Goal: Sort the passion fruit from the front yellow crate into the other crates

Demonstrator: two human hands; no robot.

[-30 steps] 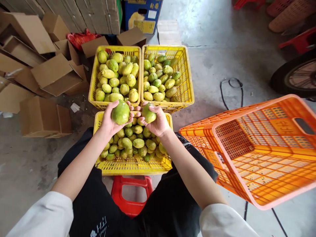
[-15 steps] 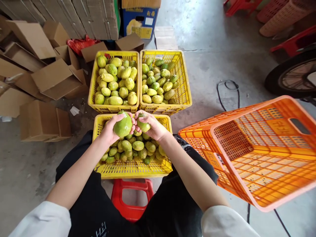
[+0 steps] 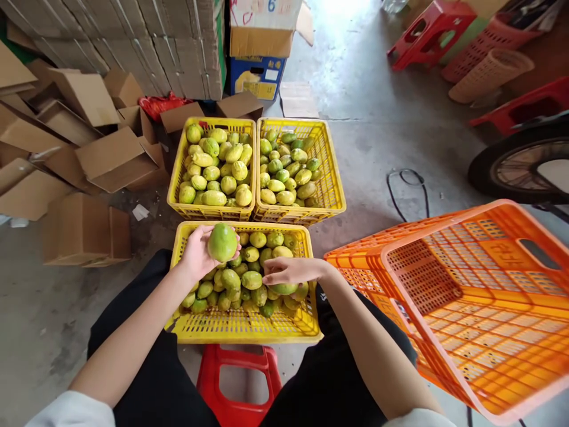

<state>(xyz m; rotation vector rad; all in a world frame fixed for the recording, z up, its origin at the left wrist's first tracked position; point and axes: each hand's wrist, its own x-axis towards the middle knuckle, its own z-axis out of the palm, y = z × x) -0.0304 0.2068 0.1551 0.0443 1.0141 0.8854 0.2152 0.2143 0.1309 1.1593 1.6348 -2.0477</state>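
My left hand (image 3: 200, 252) is closed round a large, smooth green lemon (image 3: 222, 242), held up over the left part of the near yellow crate (image 3: 244, 335). Green and yellow lemons (image 3: 230, 279) are heaped in that crate. Palm down, my right hand (image 3: 296, 271) lies low over the right part of the heap, fingers stretched out to the left. A green lemon (image 3: 284, 289) shows just under its palm; whether the hand touches it, I cannot tell.
Behind stand two more yellow crates of lemons, at left (image 3: 172, 193) and right (image 3: 340, 193). A tipped orange crate (image 3: 384, 261) is at my right. Below the near crate is a red stool (image 3: 208, 379). Cardboard boxes (image 3: 75, 228) litter the left; a wheel (image 3: 484, 166) stands far right.
My hands have moved apart. The right hand has come down to the heap on the right and its fingers have straightened; the left still holds its lemon. The view has tilted up slightly.
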